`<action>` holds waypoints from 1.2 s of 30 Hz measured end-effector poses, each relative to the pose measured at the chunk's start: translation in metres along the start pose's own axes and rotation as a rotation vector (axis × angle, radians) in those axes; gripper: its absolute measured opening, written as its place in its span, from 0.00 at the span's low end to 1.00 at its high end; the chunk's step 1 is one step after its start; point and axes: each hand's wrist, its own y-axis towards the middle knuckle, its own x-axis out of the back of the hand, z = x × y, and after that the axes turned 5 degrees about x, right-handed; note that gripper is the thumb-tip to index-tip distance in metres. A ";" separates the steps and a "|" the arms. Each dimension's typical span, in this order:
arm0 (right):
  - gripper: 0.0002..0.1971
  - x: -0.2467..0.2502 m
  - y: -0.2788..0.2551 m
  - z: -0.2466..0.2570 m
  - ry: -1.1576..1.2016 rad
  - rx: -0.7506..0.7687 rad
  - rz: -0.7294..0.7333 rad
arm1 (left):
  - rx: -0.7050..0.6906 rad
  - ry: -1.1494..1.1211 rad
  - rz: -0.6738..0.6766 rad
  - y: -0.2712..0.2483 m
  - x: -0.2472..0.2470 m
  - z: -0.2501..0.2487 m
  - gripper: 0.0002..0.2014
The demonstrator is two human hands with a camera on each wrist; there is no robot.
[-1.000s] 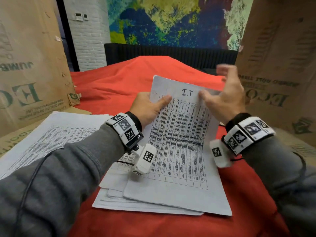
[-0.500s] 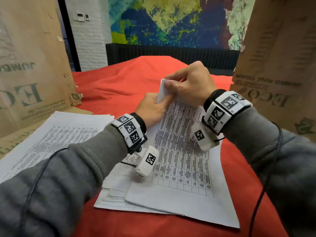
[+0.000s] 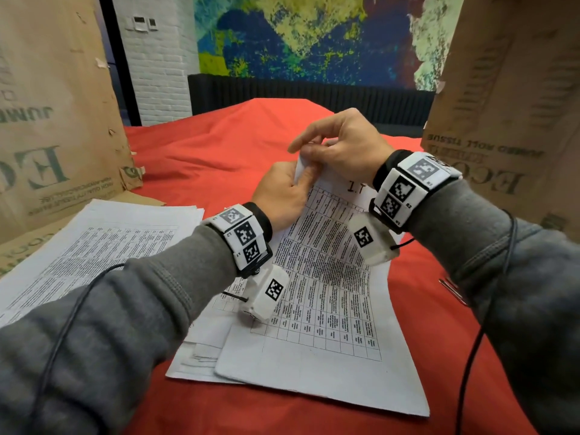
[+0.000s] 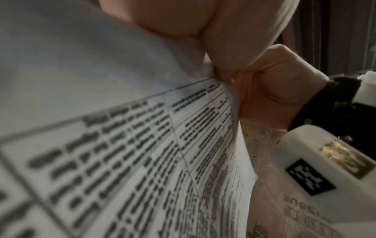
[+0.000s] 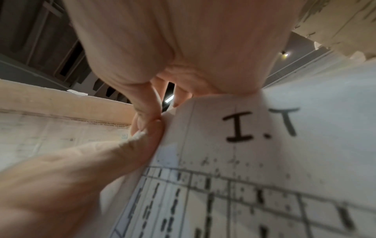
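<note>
Several printed sheets lie in a loose stack (image 3: 194, 356) closest to us on the red cloth (image 3: 219, 146). The top paper (image 3: 329, 309) — a printed table headed "I.T" in marker — rests on them with its near edge flat and its far left corner raised.

At that corner we see both hands meet. The left hand (image 3: 282, 196) pinches the corner from the left, thumb on the printed face. The right hand (image 3: 348, 149) reaches across from above and nips the same corner between thumb and forefinger. In the left wrist view we make out more than one leaf at the paper's edge.

Off to the right, what looks like a paper clip (image 3: 452, 290) lies on the cloth beside the right sleeve. To the left sits a second pile of sheets (image 3: 103, 243). Cardboard boxes (image 3: 53, 120) stand on either side — beyond them are a black radiator (image 3: 314, 95) and a painted wall (image 3: 314, 36).
</note>
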 end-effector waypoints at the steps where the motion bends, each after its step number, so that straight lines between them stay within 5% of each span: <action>1: 0.10 0.001 0.000 -0.001 -0.018 0.022 0.023 | -0.003 0.010 0.013 0.000 0.000 0.000 0.24; 11: 0.08 0.008 0.001 0.001 -0.180 0.049 0.134 | 0.027 -0.137 0.164 -0.001 0.003 0.008 0.17; 20: 0.09 0.006 0.001 0.014 -0.367 0.031 0.092 | 0.169 -0.168 0.154 -0.007 0.009 0.004 0.37; 25: 0.11 0.010 -0.003 0.006 -0.318 -0.005 0.129 | 0.216 -0.125 0.124 -0.011 0.005 0.011 0.34; 29: 0.12 0.053 -0.048 -0.050 -0.240 -0.352 0.005 | 0.300 -0.084 0.034 -0.011 0.012 0.023 0.25; 34: 0.23 0.080 -0.155 -0.115 -0.771 -0.928 0.742 | 0.357 -0.043 0.022 -0.010 0.019 0.031 0.20; 36: 0.23 0.084 -0.173 -0.117 -0.883 -0.979 0.797 | 0.360 -0.023 0.016 -0.009 0.016 0.028 0.19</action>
